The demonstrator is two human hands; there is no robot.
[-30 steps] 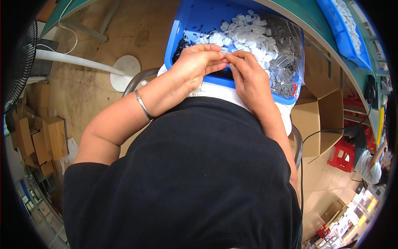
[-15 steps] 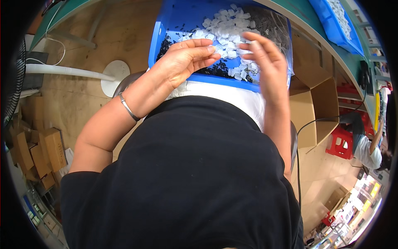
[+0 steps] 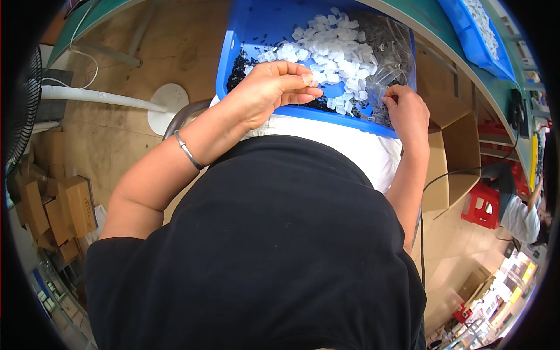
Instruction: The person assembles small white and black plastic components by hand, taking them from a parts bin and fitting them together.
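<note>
A blue plastic tray (image 3: 223, 61) rests on my lap. In its middle lies a heap of small translucent white plastic pieces (image 3: 332, 44). Tiny black parts (image 3: 238, 73) are scattered along the tray's left and near sides. My left hand (image 3: 274, 87) is over the near part of the tray, thumb and fingers pinching one translucent plastic piece (image 3: 309, 77). At the tray's right edge, beside a clear plastic bag (image 3: 391, 49) of dark grey parts, is my right hand (image 3: 406, 111). Its fingertips are pressed together, and what they hold is hidden.
A green table edge (image 3: 429, 20) curves past the tray, carrying another blue tray (image 3: 475, 35). An open cardboard box (image 3: 449, 157) stands to the right. Further right, a person sits near a red stool (image 3: 483, 205). A white round stand base (image 3: 167, 108) is on the floor at left.
My right hand has moved right and nearer, from above the white pieces to the bag at the tray's right edge, its fingers closing. My left hand keeps its pinch.
</note>
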